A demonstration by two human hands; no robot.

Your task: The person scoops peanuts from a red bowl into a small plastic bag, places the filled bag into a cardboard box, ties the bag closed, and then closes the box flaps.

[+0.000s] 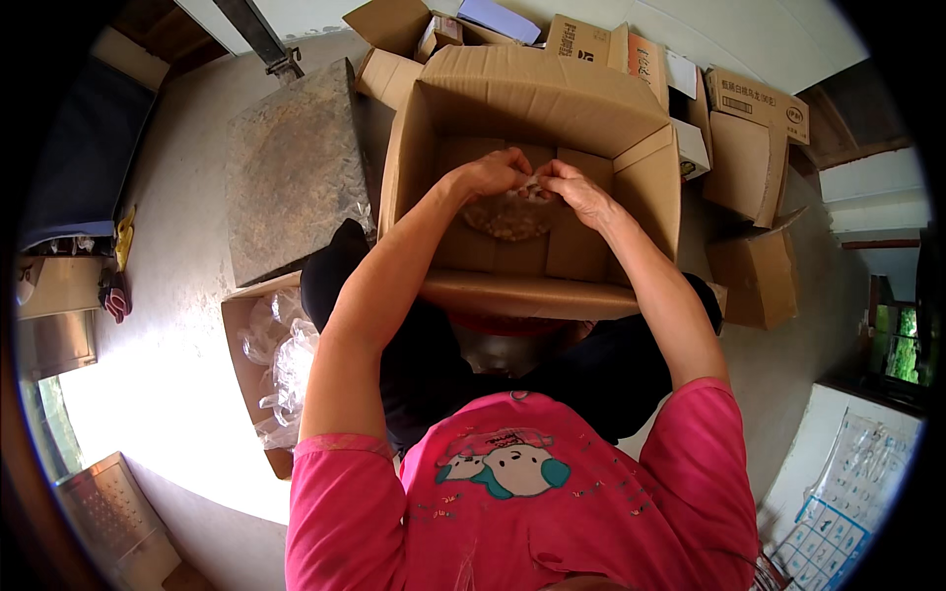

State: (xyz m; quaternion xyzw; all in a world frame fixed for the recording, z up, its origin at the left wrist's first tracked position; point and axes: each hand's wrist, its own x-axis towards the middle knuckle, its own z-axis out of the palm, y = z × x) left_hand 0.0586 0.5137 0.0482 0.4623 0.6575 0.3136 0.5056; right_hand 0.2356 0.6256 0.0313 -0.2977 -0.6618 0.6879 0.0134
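Both of my hands reach over a large open cardboard box (547, 70) in front of my knees. My left hand (497, 171) pinches one side of the gathered neck of a clear plastic bag (510, 218). On the other side of the neck, my right hand (580, 188) grips it with thumb and fingers. The bag hangs inside the box and holds many small pale brown pieces, too blurred to name. Bare cardboard shows on the box floor around it. Under the box, part of a red rim (506, 323) is visible between my legs.
To my left, a low cardboard box (240, 354) holds crumpled clear plastic bags (292, 362). Beyond it lies a worn square slab (292, 170). Several cardboard boxes (746, 151) crowd the far and right sides, some with printing. A dark metal post (259, 33) stands at the upper left.
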